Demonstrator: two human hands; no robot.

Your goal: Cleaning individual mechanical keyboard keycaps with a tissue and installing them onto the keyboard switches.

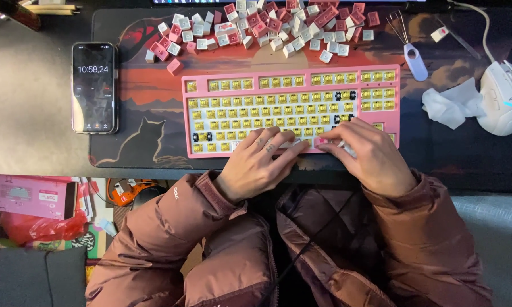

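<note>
Puffy brown sleeves [171,227] lead to both hands on the pink keyboard [290,111]. Left hand [259,162] and right hand [367,156] press flat on its bottom row, seemingly seating a long keycap (mostly hidden); neither grip encloses anything. Loose keycaps [267,28] lie beyond the keyboard.

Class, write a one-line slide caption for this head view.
Both hands, left hand and right hand, press the bottom row of a pink keyboard, loose keycaps piled behind.

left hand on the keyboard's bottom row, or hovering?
Touching. Head view: left hand fingertips press flat on the pink keyboard bottom row, no gap showing.
</note>
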